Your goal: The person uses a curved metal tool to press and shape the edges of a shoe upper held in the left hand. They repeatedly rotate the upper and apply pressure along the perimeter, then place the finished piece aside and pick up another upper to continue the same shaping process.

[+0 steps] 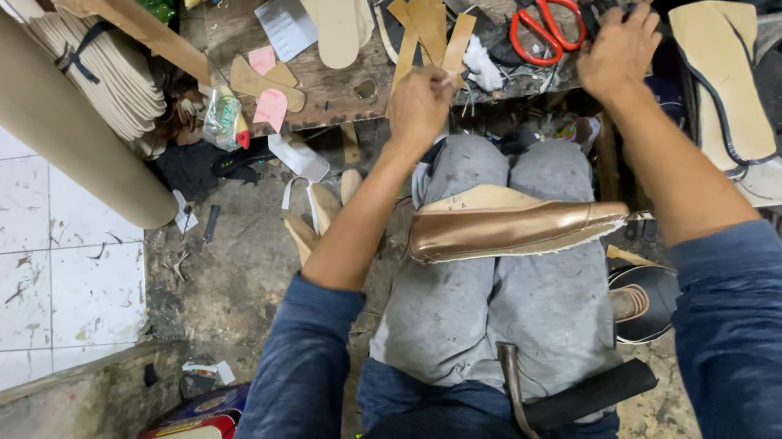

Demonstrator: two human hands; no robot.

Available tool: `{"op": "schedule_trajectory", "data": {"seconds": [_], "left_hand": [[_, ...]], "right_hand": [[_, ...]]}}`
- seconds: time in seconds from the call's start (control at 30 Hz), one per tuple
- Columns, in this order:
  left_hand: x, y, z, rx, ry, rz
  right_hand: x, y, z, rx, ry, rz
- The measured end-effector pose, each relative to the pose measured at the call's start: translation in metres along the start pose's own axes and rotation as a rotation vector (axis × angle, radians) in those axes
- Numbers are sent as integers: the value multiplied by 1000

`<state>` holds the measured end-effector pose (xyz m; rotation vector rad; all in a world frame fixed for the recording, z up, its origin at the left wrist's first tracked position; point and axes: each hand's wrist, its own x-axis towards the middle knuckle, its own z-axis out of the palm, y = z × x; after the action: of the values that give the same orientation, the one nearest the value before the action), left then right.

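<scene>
Shoe on the lap, both hands up at the cluttered table

While a bronze-coloured shoe [506, 227] lies across the person's grey-trousered thighs, toe pointing toward the person's left, both hands are raised to the edge of the wooden table [346, 99]. The left hand [419, 106] has its fingers [442, 82] pressed together, pinching a fan of thin tan card strips [428, 28] that stand up from the grip. The right hand [619, 52] reaches further onto the table, just beside a pair of red-handled scissors [547, 25]; its fingers are curled down into the clutter, and what they hold, if anything, cannot be told. Near the left hand lie a long pale insole [329, 0], small pink card pieces [270, 105] and a white paper slip [286, 23]. A stack of insoles [106, 73] sits to the far left, beside a large cardboard roll [44, 115] leaning over the white tiled floor [7, 276].
</scene>
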<state>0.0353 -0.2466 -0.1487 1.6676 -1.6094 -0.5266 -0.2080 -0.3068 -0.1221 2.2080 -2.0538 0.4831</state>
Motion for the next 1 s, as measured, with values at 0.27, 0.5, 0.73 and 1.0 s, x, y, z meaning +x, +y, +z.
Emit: {"op": "schedule_trajectory", "data": {"seconds": [0.27, 0.5, 0.73, 1.0], "left_hand": [[26, 6, 17, 93, 98, -81], [6, 29, 27, -764, -192, 117], [-117, 51, -38, -403, -192, 227], [-203, 27, -42, -486, -13, 258]], "right_hand": [[-7, -7, 5, 488, 38, -179], [-24, -36, -11, 1219, -444, -121], [-39, 74, -45, 1074, -242, 68], [-43, 295, -115, 99, -215, 166]]}}
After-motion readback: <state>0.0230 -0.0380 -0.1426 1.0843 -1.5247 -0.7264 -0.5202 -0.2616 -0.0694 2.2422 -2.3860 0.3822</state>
